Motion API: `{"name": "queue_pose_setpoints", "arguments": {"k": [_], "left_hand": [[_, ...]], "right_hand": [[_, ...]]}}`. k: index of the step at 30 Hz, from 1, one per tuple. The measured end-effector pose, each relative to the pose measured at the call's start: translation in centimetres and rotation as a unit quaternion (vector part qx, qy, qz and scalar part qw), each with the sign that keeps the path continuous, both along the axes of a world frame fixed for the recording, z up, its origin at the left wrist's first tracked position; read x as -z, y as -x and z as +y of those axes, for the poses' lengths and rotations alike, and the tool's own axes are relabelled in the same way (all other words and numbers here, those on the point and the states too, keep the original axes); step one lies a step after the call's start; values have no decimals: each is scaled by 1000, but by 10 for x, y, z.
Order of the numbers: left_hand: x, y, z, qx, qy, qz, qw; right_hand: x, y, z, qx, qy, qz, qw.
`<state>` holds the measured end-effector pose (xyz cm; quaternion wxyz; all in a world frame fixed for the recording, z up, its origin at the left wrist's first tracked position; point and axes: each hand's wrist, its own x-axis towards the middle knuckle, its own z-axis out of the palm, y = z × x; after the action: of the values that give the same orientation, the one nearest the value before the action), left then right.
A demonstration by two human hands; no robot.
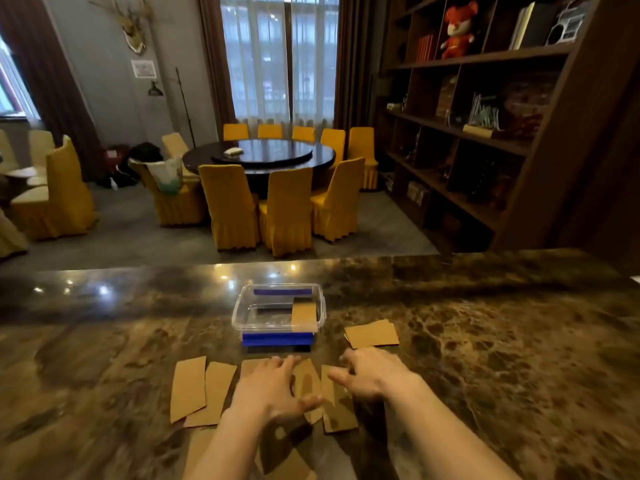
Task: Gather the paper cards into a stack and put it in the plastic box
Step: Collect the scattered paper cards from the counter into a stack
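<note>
Several brown paper cards lie spread on the marble counter: two overlapping ones [201, 393] at the left, some under and between my hands [337, 407], a small pile [372, 334] right of the box, more [291, 462] near the bottom edge. The clear plastic box [242, 306] with blue clips stands in the middle, and a brown card [304, 314] shows at its right side. My left hand [273, 389] rests flat, fingers spread, on the middle cards. My right hand [372, 372] hovers just beside it over a card, fingers apart, holding nothing.
The dark marble counter [485, 341] stretches wide to both sides. Beyond its far edge are a round dining table [259, 154] with yellow chairs and a tall wooden bookshelf [485, 116] at the right.
</note>
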<state>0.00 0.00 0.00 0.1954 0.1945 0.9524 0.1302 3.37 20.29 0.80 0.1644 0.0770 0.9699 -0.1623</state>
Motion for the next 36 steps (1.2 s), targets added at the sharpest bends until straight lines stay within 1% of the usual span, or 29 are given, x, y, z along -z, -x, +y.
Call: {"name": "queue_pose_setpoints", "arguments": {"k": [3,6,10,12,16,19,21,24,27,28,32,34,36], "left_hand": [[16,-2,7,-3,9,-35,999],[29,-2,12,2,22,-34,999],[42,-2,9,24,22,-17,999],[47,-1,4,29,8,4,1000],[50,-1,3,5,-22,57,998],[50,-6,10,-36,-25,60,997],[52,-8,17,-34,-19,61,997],[53,-6,25,-21,-68,56,996],[50,-2,28,-68,-118,37,990],[48,-3,29,-82,-114,43,989],[49,-10,35,-138,-48,65,987],[53,-11,40,-134,-9,76,988],[56,-8,47,-120,-11,83,989]], "right_hand": [[18,-3,0,-24,-21,0,999],[33,-1,-3,-41,-21,13,999],[44,3,-10,-75,-23,-1,997],[47,4,-12,-80,-19,14,997],[50,7,-9,-45,9,54,998],[51,8,1,41,85,88,992],[52,9,14,100,154,96,978],[52,6,34,169,282,98,939],[50,2,46,200,401,80,890],[50,1,48,202,415,74,884],[53,4,46,203,411,80,885],[55,6,41,202,408,86,886],[56,8,39,199,406,94,887]]}}
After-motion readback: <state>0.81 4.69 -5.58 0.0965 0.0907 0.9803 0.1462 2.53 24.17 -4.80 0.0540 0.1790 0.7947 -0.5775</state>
